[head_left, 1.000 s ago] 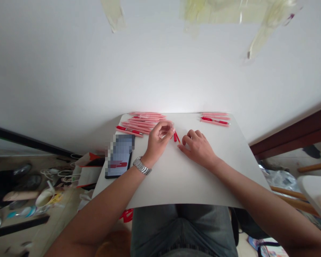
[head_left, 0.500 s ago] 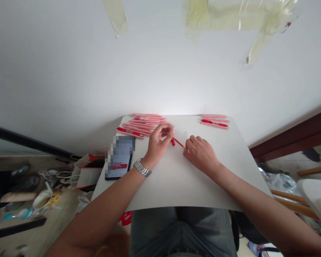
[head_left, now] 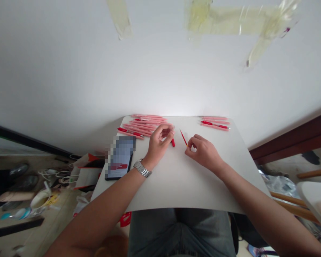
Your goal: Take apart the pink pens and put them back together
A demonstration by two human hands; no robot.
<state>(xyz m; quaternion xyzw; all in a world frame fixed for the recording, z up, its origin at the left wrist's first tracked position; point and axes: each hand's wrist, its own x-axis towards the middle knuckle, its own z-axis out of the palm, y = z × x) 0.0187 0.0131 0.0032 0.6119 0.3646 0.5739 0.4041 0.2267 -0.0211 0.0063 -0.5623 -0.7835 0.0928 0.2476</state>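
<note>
My left hand [head_left: 159, 141] is closed, with thumb and fingers curled round a red pen barrel [head_left: 173, 142], whose red end shows below the thumb. Most of the barrel is hidden by the fingers. Something small and clear shows at the fingertips, too small to make out. My right hand [head_left: 200, 149] pinches a thin red pen refill [head_left: 183, 137] near its yellowish end. The refill's narrow tip points up and to the left, apart from the barrel.
Several wrapped pink-red pens [head_left: 141, 125] lie at the back left of the white table [head_left: 176, 185], with a red pen [head_left: 130, 132] in front. More pens [head_left: 215, 123] lie at the back right. A phone [head_left: 120, 157] rests on the left edge. A wall [head_left: 160, 71] stands behind.
My right hand has moved slightly right, turning the refill more upright and away from the barrel. My left hand has stayed nearly still.
</note>
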